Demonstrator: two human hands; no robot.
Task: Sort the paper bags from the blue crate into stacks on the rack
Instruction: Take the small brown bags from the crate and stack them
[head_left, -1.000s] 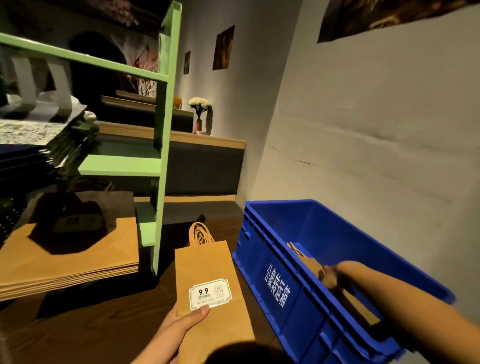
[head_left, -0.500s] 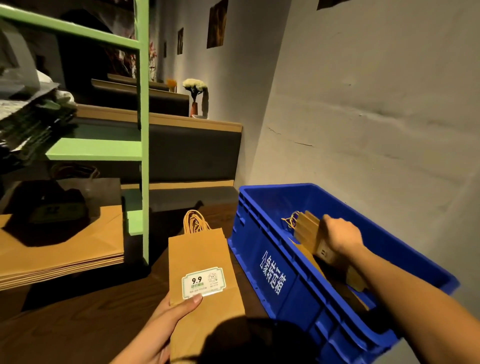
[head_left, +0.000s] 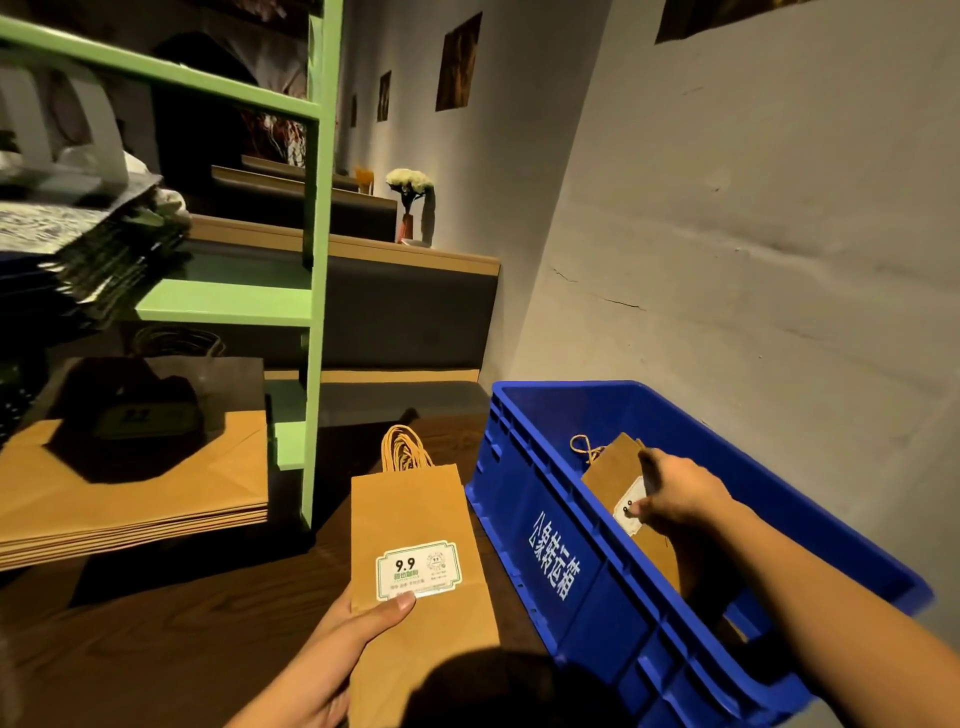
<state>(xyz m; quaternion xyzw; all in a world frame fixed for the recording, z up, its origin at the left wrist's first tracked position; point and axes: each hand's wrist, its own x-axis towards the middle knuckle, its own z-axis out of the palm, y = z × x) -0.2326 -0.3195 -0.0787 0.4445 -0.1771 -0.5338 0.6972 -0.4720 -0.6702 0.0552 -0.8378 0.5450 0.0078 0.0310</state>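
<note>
1. Over on the right, inside the blue crate, I see the right hand with its fingers curled onto a brown paper bag, pinching it at its white sticker.
2. That bag sits tilted, with its top edge raised and its twine handles pointing toward the crate's far end. Its lower part is hidden behind the wrist.
3. The left hand grips a second bag from below. The thumb lies flat across the front, with its tip just under the label, and the other fingers are behind the paper, out of sight.
4. The second bag is held flat-folded and roughly upright, just left of the crate and not touching it as far as I can tell. Its green-bordered label reads "9.9", and its twine loops are at the top.
5. The crate has white characters printed on its near side wall, and it stands against the grey wall.
6. The green rack is to the left. On its lower level is a stack of kraft bags with a dark bag on top.
7. On the rack's upper level is a stack of printed bags, which is partly cut off by the frame.
8. Under the left hand is a wood-grain surface.
</note>
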